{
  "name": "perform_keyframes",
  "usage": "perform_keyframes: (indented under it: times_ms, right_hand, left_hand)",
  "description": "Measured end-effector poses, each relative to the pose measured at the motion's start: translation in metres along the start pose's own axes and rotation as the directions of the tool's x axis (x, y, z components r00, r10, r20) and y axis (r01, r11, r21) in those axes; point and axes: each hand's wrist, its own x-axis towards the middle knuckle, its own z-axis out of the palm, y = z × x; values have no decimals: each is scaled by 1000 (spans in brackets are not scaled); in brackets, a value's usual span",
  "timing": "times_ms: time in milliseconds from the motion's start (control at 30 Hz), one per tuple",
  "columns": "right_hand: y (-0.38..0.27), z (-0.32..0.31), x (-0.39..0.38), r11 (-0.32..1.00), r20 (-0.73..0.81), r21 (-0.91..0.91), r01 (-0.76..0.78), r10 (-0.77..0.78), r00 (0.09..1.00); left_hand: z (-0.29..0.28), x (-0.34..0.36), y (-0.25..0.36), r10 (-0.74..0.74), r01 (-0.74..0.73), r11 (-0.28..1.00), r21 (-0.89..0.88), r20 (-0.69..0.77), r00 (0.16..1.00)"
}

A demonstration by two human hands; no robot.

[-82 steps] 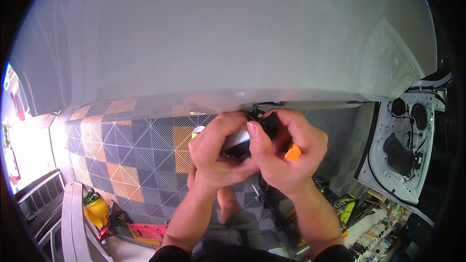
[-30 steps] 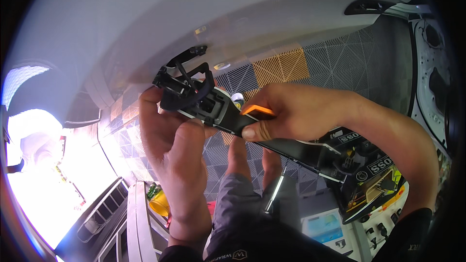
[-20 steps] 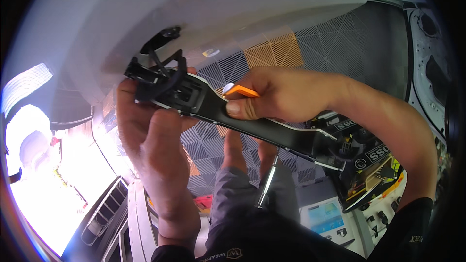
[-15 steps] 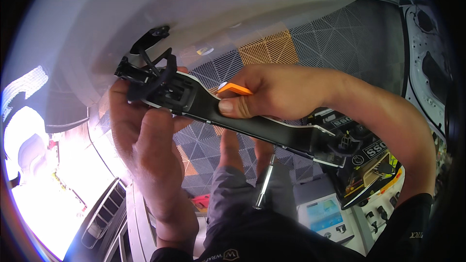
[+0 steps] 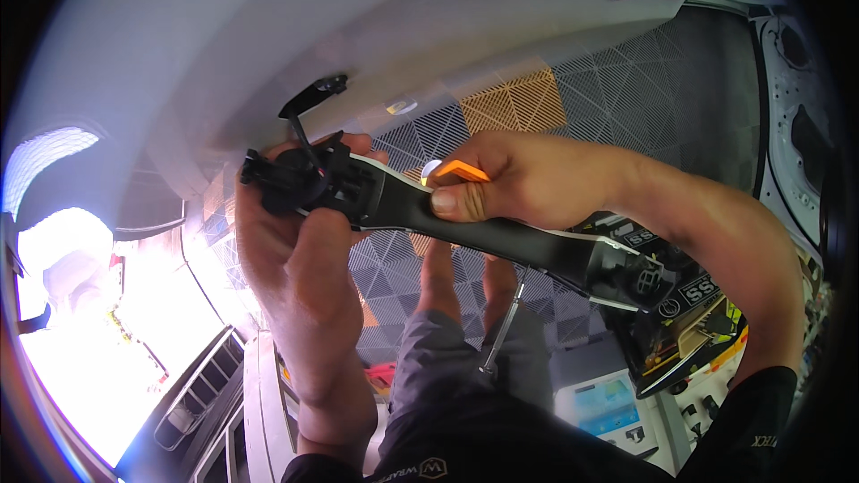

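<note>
Gripping one black part are the left hand and right hand (also holding one orange piece).

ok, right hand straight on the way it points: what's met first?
Probably the black mechanism at the left end of the black handle, where the left hand holds it; depth is unclear, so that hand could come first.
</note>
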Motion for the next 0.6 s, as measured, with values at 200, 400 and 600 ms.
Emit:
perform_keyframes:
  times_ms: [200,400,600]
  right_hand:
    - [10,-3,3,997,7,49,67,-67,998]
    - [9,-5,3,996,5,84,-22,22,1000]
    - [1,2,7,1000,-28,13,5,-5,1000]
  left_hand:
    - [3,-3,1,-90,80,982,-169,-49,995]
    - [1,6,-12,-23,19,982,-190,-19,1000]
    - [-6,11,-22,-202,203,946,-254,28,979]
